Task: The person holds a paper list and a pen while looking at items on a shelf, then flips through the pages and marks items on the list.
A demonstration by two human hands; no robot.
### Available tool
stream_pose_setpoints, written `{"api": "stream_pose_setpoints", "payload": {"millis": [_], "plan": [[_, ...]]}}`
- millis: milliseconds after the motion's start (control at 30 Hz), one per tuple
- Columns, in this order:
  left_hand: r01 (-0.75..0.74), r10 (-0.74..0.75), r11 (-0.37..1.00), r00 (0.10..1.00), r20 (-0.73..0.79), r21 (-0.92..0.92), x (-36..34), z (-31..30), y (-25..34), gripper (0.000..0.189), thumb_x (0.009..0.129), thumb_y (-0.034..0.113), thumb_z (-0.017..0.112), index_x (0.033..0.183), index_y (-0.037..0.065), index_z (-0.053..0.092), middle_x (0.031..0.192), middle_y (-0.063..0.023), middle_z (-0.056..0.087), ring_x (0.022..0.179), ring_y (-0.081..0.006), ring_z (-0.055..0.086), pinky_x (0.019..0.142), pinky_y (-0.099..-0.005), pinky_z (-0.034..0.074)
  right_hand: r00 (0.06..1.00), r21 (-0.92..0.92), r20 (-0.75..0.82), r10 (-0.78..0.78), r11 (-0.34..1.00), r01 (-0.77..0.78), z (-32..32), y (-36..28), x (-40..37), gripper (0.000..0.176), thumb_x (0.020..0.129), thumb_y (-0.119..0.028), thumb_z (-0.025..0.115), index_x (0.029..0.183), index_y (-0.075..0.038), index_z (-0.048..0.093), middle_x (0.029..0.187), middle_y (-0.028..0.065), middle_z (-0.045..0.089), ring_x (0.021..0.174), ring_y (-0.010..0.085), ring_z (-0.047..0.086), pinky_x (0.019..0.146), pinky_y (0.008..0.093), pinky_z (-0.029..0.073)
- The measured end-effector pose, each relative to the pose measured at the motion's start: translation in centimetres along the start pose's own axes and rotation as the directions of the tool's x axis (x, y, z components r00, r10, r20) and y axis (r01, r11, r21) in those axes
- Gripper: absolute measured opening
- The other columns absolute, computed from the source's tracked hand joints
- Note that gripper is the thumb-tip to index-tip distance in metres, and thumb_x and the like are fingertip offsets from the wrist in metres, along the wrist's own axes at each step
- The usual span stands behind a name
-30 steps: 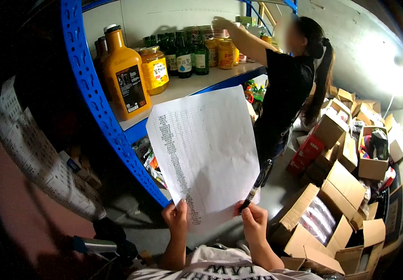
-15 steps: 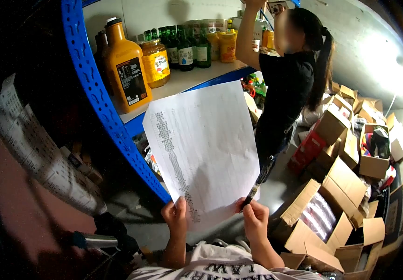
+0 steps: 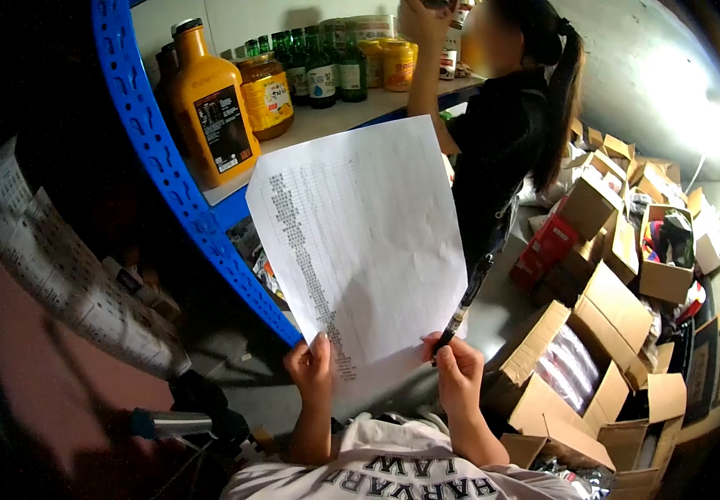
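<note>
A white printed sheet [image 3: 368, 242] is held up in front of me, with a column of small text down its left side. My left hand [image 3: 310, 371] pinches its lower left corner, thumb on top. At the lower right corner, my right hand [image 3: 457, 373] grips a black pen [image 3: 466, 304] that points up and away; its fingers also touch the sheet's edge. Beyond the paper, a shelf [image 3: 318, 125] carries a large orange bottle [image 3: 214, 104], a yellow-labelled jar [image 3: 266, 96] and several green bottles [image 3: 321, 75].
A co-worker [image 3: 501, 125] in black stands at the shelf, an arm raised. The blue shelf post [image 3: 160, 158] slants down the left. Several open cardboard boxes [image 3: 614, 312] are piled on the right. Long printed sheets [image 3: 85, 275] hang at the far left.
The shelf, boxes and paper sit slightly higher in view. The co-worker's head and raised arm have shifted left and up. Both my hands keep their hold on the sheet and pen.
</note>
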State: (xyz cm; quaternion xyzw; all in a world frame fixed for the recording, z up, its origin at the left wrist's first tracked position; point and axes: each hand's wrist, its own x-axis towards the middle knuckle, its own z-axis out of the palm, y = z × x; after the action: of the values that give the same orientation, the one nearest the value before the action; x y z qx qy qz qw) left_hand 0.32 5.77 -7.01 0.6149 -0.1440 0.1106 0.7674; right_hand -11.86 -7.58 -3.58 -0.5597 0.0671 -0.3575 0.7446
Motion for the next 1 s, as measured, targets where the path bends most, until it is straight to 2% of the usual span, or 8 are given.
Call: {"api": "stream_pose_setpoints", "payload": {"millis": [267, 367, 467, 567, 667, 767, 900, 1000], "plan": [[-0.024, 0.023, 0.999, 0.998, -0.065, -0.021, 0.1, 0.1, -0.1, 0.023, 0.074, 0.011, 0.055, 0.056, -0.001, 0.047, 0.053, 0.0038, 0.043, 0.048, -0.0032, 0.034, 0.043, -0.0184, 0.027, 0.998, 0.056, -0.006, 0.067, 0.996, -0.067, 0.5, -0.4, 0.2, 0.024, 0.080, -0.015, 0.048, 0.093, 0.005, 0.050, 0.071, 0.0040, 0.053, 0.068, 0.0089, 0.047, 0.063, 0.0190, 0.035], [-0.034, 0.036, 0.999, 0.997, -0.067, 0.025, -0.1, 0.3, 0.3, 0.024, 0.074, 0.012, 0.054, 0.056, -0.001, 0.047, 0.052, 0.0037, 0.042, 0.048, -0.0031, 0.034, 0.043, -0.0183, 0.027, 0.997, 0.045, -0.046, 0.057, 0.997, -0.055, 0.8, -0.3, 0.3, 0.022, 0.079, -0.018, 0.050, 0.087, 0.003, 0.051, 0.074, 0.0069, 0.054, 0.058, 0.0056, 0.042, 0.052, 0.0151, 0.031], [-0.031, 0.033, 0.999, 0.998, -0.060, 0.027, 0.0, 0.1, 0.3, 0.024, 0.075, 0.012, 0.054, 0.056, -0.001, 0.047, 0.051, 0.0036, 0.042, 0.048, -0.0031, 0.034, 0.043, -0.0183, 0.027, 1.000, -0.003, -0.025, 0.014, 1.000, -0.014, 0.8, 0.1, 0.3, 0.019, 0.079, -0.015, 0.049, 0.085, 0.003, 0.050, 0.080, 0.0104, 0.054, 0.058, 0.0069, 0.043, 0.053, 0.0168, 0.033], [-0.035, 0.035, 0.999, 0.997, -0.071, 0.002, 0.0, 0.2, 0.3, 0.023, 0.075, 0.012, 0.054, 0.057, -0.001, 0.048, 0.051, 0.0035, 0.043, 0.048, -0.0031, 0.034, 0.043, -0.0183, 0.027, 0.999, 0.136, 0.001, 0.033, 0.990, -0.033, 0.3, 0.5, 0.0, 0.012, 0.078, -0.004, 0.047, 0.087, 0.003, 0.050, 0.091, 0.0135, 0.053, 0.073, 0.0138, 0.052, 0.065, 0.0220, 0.040], [-0.031, 0.031, 1.000, 0.998, -0.056, 0.003, 0.2, -0.1, 0.0, 0.022, 0.075, 0.012, 0.054, 0.058, -0.001, 0.049, 0.052, 0.0032, 0.044, 0.048, -0.0033, 0.034, 0.043, -0.0182, 0.027, 0.994, 0.138, 0.092, 0.060, 0.988, -0.072, 0.4, -0.2, 0.2, 0.018, 0.079, -0.010, 0.044, 0.088, 0.004, 0.050, 0.097, 0.0170, 0.051, 0.085, 0.0206, 0.051, 0.073, 0.0269, 0.039], [-0.010, 0.010, 1.000, 1.000, -0.016, -0.023, 0.4, -0.3, 0.8, 0.022, 0.075, 0.012, 0.054, 0.058, -0.002, 0.049, 0.052, 0.0027, 0.044, 0.048, -0.0034, 0.034, 0.044, -0.0180, 0.028, 0.936, 0.323, 0.332, -0.118, 0.946, 0.005, 0.4, 0.4, 0.6, 0.026, 0.081, -0.019, 0.040, 0.090, 0.004, 0.050, 0.100, 0.0205, 0.049, 0.094, 0.0273, 0.048, 0.081, 0.0341, 0.036], [-0.009, 0.009, 1.000, 0.999, -0.038, -0.011, 0.6, -0.9, 0.3, 0.022, 0.075, 0.012, 0.054, 0.058, -0.002, 0.049, 0.053, 0.0025, 0.045, 0.048, -0.0032, 0.034, 0.044, -0.0178, 0.028, 0.953, 0.393, 0.302, -0.024, 0.914, -0.101, 2.3, -0.3, 0.2, 0.030, 0.080, -0.021, 0.042, 0.100, 0.000, 0.043, 0.099, 0.0215, 0.050, 0.093, 0.0290, 0.048, 0.082, 0.0363, 0.035], [-0.091, 0.091, 0.996, 0.996, -0.020, -0.011, 0.6, -1.7, -0.8, 0.021, 0.075, 0.011, 0.054, 0.059, -0.002, 0.049, 0.053, 0.0030, 0.044, 0.048, -0.0028, 0.034, 0.044, -0.0175, 0.027, 0.955, 0.467, 0.285, 0.083, 0.858, -0.214, 1.1, 0.0, -0.6, 0.024, 0.076, -0.010, 0.051, 0.097, -0.003, 0.041, 0.066, 0.0103, 0.053, 0.054, 0.0185, 0.051, 0.049, 0.0285, 0.039]]}}
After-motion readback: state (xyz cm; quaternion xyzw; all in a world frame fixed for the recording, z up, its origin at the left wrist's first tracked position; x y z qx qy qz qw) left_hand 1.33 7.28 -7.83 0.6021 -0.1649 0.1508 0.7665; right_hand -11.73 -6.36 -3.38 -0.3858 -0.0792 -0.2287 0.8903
